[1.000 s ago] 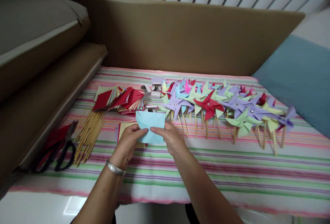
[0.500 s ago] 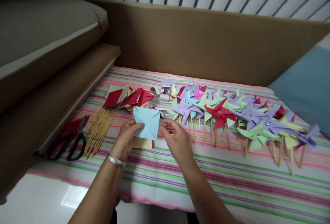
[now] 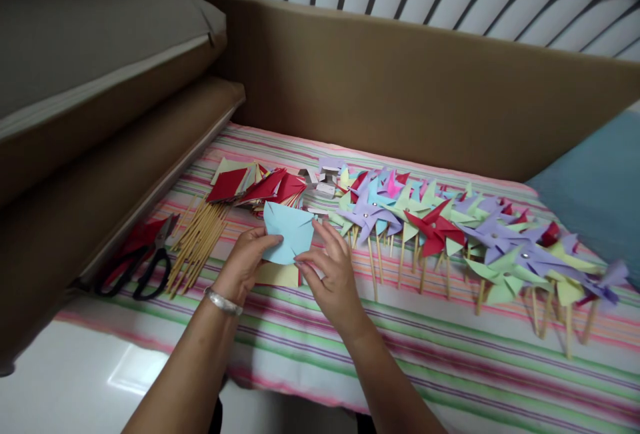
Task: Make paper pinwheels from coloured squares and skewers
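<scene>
A light blue paper square (image 3: 289, 232) with cut corners is held up over the striped cloth (image 3: 450, 347). My left hand (image 3: 247, 266), with a silver bracelet at the wrist, pinches its lower left edge. My right hand (image 3: 327, 274) grips the paper's lower right side, fingers curled on a flap. Under the hands lies a small stack of yellow and red paper squares (image 3: 277, 275).
A row of finished paper pinwheels (image 3: 465, 234) on sticks spreads to the right. Fanned red and yellow paper squares (image 3: 253, 187) lie behind, wooden sticks (image 3: 197, 247) and black scissors (image 3: 147, 267) to the left. Brown cushions (image 3: 400, 81) border the back and left.
My right hand let go of the blue paper for a moment, then came back and took hold of its right side. The view shifted left, so things sit further right.
</scene>
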Available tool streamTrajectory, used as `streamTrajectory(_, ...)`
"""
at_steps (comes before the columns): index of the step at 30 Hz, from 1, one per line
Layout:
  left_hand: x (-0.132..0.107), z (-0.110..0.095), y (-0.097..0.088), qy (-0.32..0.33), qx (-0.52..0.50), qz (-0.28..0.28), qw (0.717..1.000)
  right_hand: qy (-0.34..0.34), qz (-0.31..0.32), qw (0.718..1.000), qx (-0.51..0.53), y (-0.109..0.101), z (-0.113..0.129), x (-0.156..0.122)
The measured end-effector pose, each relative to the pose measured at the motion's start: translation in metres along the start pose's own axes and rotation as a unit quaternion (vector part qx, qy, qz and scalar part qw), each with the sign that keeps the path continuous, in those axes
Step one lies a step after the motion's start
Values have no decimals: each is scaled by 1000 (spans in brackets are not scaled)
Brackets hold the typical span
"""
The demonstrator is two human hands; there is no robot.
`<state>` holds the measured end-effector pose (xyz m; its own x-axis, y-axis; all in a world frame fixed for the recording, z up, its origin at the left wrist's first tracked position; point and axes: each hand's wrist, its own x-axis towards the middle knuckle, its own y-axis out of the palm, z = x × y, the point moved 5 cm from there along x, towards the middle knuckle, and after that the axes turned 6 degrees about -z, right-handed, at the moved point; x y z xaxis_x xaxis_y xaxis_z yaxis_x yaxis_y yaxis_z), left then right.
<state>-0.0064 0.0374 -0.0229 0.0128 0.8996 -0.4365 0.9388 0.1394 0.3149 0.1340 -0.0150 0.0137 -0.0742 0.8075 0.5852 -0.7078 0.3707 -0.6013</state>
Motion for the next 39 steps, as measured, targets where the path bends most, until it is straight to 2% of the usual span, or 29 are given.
streamTrajectory(8, -2, 15, 19, 20, 54, 63, 996, 73, -28, 997, 1, -7, -8, 3)
streamTrajectory(14, -3, 20, 25, 24, 66, 99, 993, 110, -32, 993, 4, -8, -18, 2)
streamTrajectory(22, -5, 19, 25, 21, 87, 105, 991, 124, -26, 992, 7, -8, -18, 3)
streamTrajectory(33, -9, 16, 27, 29, 123, 145, 981, 166, -19, 986, 18, -6, -26, 2)
streamTrajectory(39, -7, 17, 27, 34, 145, 134, 980, 197, -12, 980, 15, -6, -27, 3)
